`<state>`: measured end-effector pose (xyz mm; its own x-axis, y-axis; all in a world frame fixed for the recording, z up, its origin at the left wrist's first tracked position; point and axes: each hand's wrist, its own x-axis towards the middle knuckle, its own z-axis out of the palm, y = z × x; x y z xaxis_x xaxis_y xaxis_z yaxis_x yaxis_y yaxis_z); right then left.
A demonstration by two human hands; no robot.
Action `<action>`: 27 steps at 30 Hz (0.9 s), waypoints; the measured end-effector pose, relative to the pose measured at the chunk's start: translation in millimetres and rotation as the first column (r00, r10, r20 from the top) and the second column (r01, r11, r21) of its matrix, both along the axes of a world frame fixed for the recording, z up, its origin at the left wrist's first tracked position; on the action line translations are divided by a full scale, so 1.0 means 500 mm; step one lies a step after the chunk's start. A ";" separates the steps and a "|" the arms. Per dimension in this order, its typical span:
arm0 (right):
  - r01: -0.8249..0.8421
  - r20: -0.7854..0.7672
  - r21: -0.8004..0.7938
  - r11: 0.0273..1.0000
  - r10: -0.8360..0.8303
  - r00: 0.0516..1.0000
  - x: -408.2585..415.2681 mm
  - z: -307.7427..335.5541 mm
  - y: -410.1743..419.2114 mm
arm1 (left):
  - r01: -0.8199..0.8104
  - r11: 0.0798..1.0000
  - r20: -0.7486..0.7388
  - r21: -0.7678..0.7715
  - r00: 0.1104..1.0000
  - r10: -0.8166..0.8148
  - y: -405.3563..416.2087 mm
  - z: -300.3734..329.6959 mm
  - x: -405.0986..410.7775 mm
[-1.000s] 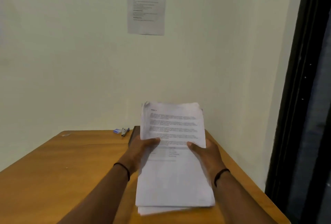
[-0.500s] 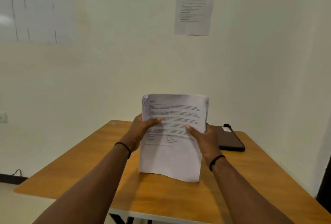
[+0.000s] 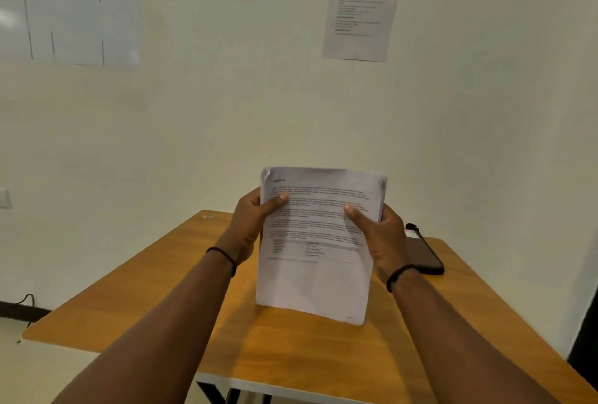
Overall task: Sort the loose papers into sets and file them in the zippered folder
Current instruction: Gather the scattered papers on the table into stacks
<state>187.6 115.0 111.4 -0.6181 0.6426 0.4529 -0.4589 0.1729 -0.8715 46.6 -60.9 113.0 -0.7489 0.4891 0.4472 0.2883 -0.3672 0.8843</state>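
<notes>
- Wooden and smooth, the desk (image 3: 291,348) has an orange-brown top with a pale edge band along the near side and dark legs below.
- Standing on its bottom edge on the desk, near the middle, is the stack of papers (image 3: 318,261), upright and tilted slightly back: white printed sheets, the upper left corner curled.
- Each side edge is pinched in a closed grip: the left hand (image 3: 247,225) and the right hand (image 3: 382,238) each lay a thumb across the front sheet, with the other digits behind.
- Judging by its look, the stack is light but floppy and loose; sheets can slide or fan apart, so holding both long edges and tapping the bottom square seems the safest hold.
- A thin black band circles each wrist.
- Just beyond the right hand lies the zippered folder (image 3: 424,255), dark, flat, round-cornered, with a small tag; I cannot tell whether it is zipped.
- Farther back, a printed notice (image 3: 359,9) hangs on the pale wall.
</notes>
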 end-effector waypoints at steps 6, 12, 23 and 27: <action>0.004 -0.062 -0.012 1.000 -0.005 0.998 -0.012 0.034 -0.015 | -0.001 0.998 0.048 0.055 0.999 -0.001 0.021 0.014 0.008; -0.024 -0.012 -0.019 1.000 0.024 1.000 0.004 0.017 -0.005 | 0.052 0.997 0.030 0.057 0.998 -0.054 0.011 0.014 0.009; -0.120 0.038 -0.066 0.991 0.123 0.992 0.008 -0.044 -0.014 | 0.055 0.998 0.061 -0.035 0.997 -0.053 0.017 -0.052 0.000; -0.085 0.009 -0.055 0.995 0.086 0.996 0.002 -0.021 -0.009 | 0.064 0.998 0.044 -0.010 0.997 -0.064 0.020 -0.011 -0.001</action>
<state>188.7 110.7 101.0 -0.6770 0.6106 0.4110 -0.4596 0.0855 -0.8840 46.3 -50.7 107.7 -0.7347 0.5415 0.4086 0.2253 -0.3735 0.8999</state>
